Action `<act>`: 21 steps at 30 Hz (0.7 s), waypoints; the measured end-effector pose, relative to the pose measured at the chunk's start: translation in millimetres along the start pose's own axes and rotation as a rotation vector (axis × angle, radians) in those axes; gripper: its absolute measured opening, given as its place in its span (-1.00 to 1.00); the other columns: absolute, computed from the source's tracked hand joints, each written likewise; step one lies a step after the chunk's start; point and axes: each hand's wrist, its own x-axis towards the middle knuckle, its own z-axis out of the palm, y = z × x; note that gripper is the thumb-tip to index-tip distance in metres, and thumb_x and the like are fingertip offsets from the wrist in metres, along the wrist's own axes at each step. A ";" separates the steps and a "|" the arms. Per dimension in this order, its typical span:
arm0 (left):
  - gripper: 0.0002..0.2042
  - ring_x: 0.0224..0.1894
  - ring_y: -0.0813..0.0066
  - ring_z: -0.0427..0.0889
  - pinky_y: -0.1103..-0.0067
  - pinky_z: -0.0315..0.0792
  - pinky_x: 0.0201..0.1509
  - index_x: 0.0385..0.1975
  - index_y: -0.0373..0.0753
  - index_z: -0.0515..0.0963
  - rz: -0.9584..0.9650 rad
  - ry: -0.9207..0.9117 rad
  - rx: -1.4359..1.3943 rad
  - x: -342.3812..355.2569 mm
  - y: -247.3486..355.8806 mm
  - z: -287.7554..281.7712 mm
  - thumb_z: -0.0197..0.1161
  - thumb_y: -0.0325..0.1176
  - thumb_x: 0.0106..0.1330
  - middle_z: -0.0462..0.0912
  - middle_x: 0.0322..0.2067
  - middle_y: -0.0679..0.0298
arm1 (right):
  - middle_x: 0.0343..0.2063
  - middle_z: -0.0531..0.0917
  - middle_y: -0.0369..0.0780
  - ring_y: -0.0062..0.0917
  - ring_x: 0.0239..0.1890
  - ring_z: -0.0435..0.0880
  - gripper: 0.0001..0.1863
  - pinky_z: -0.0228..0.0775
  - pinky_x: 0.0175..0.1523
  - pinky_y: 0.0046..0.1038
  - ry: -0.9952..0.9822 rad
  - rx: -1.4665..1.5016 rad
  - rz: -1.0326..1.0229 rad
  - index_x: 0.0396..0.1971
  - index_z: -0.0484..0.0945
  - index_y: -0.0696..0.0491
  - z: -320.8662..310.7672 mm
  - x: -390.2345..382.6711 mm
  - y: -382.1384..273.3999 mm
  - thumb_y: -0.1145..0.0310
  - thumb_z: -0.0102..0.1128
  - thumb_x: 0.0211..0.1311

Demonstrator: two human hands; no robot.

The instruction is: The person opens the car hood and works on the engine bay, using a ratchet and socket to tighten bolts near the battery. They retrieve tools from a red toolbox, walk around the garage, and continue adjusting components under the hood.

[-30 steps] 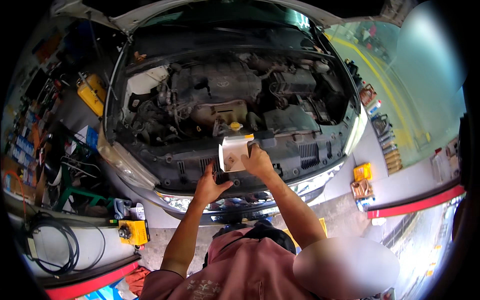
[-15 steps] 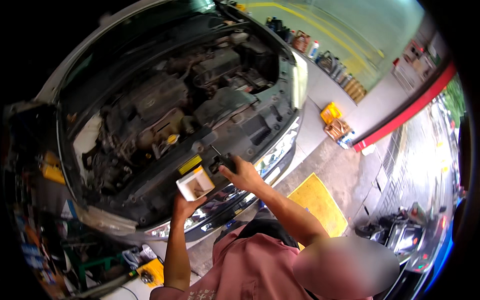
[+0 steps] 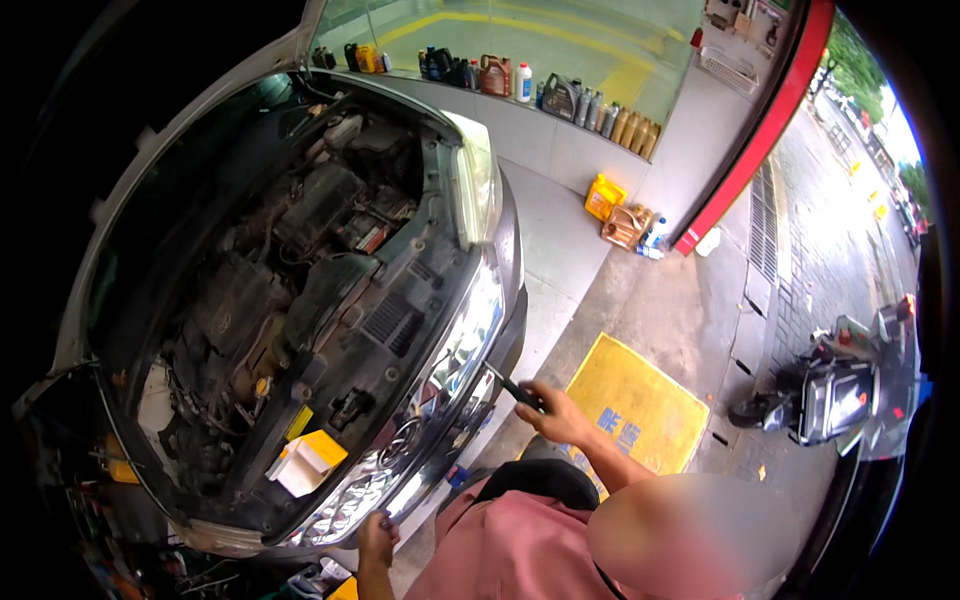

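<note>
My right hand is closed round the dark handle of a screwdriver, whose metal shaft points up and left toward the car's front. My left hand is low beside the front bumper, its fingers curled; whatever they may hold is too small to tell. A small open white-and-yellow cardboard box lies tilted on the black panel along the front of the engine bay. Beside the box is a yellow label, with a black latch to its right.
Oil bottles line a ledge below a glass wall. A yellow jug and brown containers stand on the floor by a red post. A yellow mat lies to my right, with a motorcycle beyond it.
My left hand has let go of the box, which now rests on the front panel, and has dropped toward the bumper. My right hand has drawn the screwdriver away from the latch. The view has turned right.
</note>
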 end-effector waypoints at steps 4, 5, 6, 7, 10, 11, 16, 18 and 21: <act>-0.87 -0.30 0.35 0.56 0.50 0.48 -0.27 -0.37 -0.28 0.46 0.461 -0.441 0.348 -14.3 41.9 165.6 0.04 -0.37 0.35 0.53 -0.34 0.15 | -0.26 0.65 -0.09 -0.46 -0.19 0.61 -0.56 0.43 -0.08 -0.40 0.029 0.124 -0.113 0.02 0.49 0.15 -71.9 -36.8 10.8 0.19 0.21 0.22; -0.87 -0.19 0.33 0.58 0.45 0.52 -0.12 -0.31 -0.25 0.43 0.128 -0.469 -0.245 -23.7 59.1 211.3 -0.05 -0.39 0.42 0.58 -0.21 0.10 | -0.36 0.65 -0.16 -0.56 -0.30 0.58 -0.60 0.43 -0.17 -0.48 -0.001 0.167 -0.094 -0.05 0.53 0.17 -86.7 -43.7 12.3 0.22 0.22 0.22; -0.87 -0.12 0.27 0.58 0.35 0.49 0.02 -0.28 -0.22 0.42 0.129 -0.508 -0.272 -26.4 70.5 246.2 -0.08 -0.37 0.44 0.57 -0.13 0.08 | -0.45 0.63 -0.22 -0.63 -0.39 0.53 -0.63 0.41 -0.26 -0.54 -0.038 0.227 -0.113 -0.07 0.55 0.17 -102.8 -49.6 5.7 0.25 0.23 0.22; -0.86 -0.09 0.26 0.59 0.34 0.46 0.09 -0.27 -0.20 0.42 0.106 -0.616 -0.363 -31.5 84.2 283.2 -0.10 -0.35 0.46 0.57 -0.14 0.09 | -0.47 0.62 -0.23 -0.64 -0.41 0.53 -0.64 0.40 -0.28 -0.55 -0.024 0.224 -0.150 -0.08 0.55 0.17 -118.9 -54.8 2.6 0.26 0.23 0.22; -0.85 -0.07 0.25 0.59 0.34 0.46 0.11 -0.25 -0.19 0.42 0.071 -0.753 -0.417 -44.8 108.5 370.2 -0.10 -0.32 0.46 0.58 -0.13 0.10 | -0.49 0.62 -0.18 -0.59 -0.46 0.56 -0.67 0.41 -0.33 -0.53 0.066 0.167 -0.186 -0.11 0.56 0.18 -158.1 -51.1 -3.4 0.30 0.25 0.19; -0.85 -0.08 0.25 0.59 0.35 0.46 0.11 -0.25 -0.19 0.42 0.064 -0.778 -0.420 -47.3 113.1 396.3 -0.09 -0.32 0.46 0.58 -0.14 0.10 | -0.49 0.63 -0.16 -0.57 -0.46 0.57 -0.68 0.41 -0.34 -0.53 0.107 0.140 -0.195 -0.12 0.56 0.18 -170.3 -45.5 0.5 0.31 0.25 0.18; -0.84 -0.09 0.25 0.60 0.35 0.47 0.10 -0.25 -0.21 0.41 0.060 -0.792 -0.382 -26.6 130.5 500.8 -0.07 -0.29 0.46 0.59 -0.18 0.11 | -0.51 0.60 -0.19 -0.51 -0.54 0.56 -0.75 0.36 -0.41 -0.54 0.331 0.000 -0.355 -0.21 0.59 0.17 -230.5 0.7 10.4 0.42 0.30 0.10; -0.83 -0.14 0.26 0.60 0.33 0.50 0.04 -0.24 -0.23 0.41 0.091 -0.688 -0.403 -9.9 128.2 546.5 0.00 -0.26 0.43 0.58 -0.21 0.09 | -0.48 0.56 -0.17 -0.35 -0.55 0.59 -0.76 0.43 -0.46 -0.41 0.381 -0.117 -0.391 -0.24 0.62 0.08 -254.4 21.8 16.2 0.43 0.32 0.02; -0.82 -0.24 0.33 0.58 0.42 0.50 -0.08 -0.26 -0.22 0.42 0.131 -0.651 -0.402 26.7 131.6 619.6 0.03 -0.24 0.41 0.56 -0.30 0.15 | -0.42 0.52 -0.20 -0.33 -0.55 0.59 -0.68 0.46 -0.46 -0.32 0.452 -0.388 -0.448 -0.17 0.61 -0.01 -287.2 56.8 37.1 0.44 0.30 -0.02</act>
